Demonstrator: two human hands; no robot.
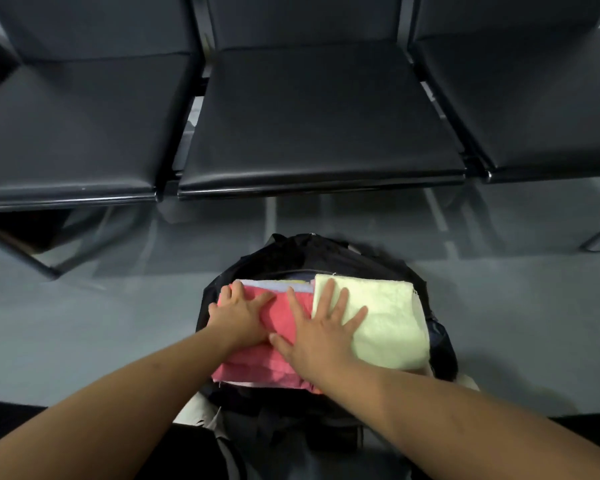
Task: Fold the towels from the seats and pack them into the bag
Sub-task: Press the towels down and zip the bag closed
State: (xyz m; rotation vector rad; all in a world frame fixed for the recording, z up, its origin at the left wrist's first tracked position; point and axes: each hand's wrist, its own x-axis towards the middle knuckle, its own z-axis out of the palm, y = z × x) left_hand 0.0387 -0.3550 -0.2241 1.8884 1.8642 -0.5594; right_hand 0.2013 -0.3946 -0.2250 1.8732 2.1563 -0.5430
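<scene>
A black bag (312,254) lies open on the floor in front of me. Folded towels fill its opening: a pink towel (253,365) on the left, a pale yellow towel (392,323) on the right, and a light blue towel (278,285) whose edge shows behind the pink one. My left hand (239,315) presses flat on the pink towel with fingers spread. My right hand (323,327) lies flat across the seam between the pink and yellow towels. Neither hand holds anything.
Three black padded seats (319,116) stand in a row beyond the bag, with no towels on them. Metal seat legs (32,261) reach the grey floor (84,323) at the left and right. My dark-clothed legs show at the bottom corners.
</scene>
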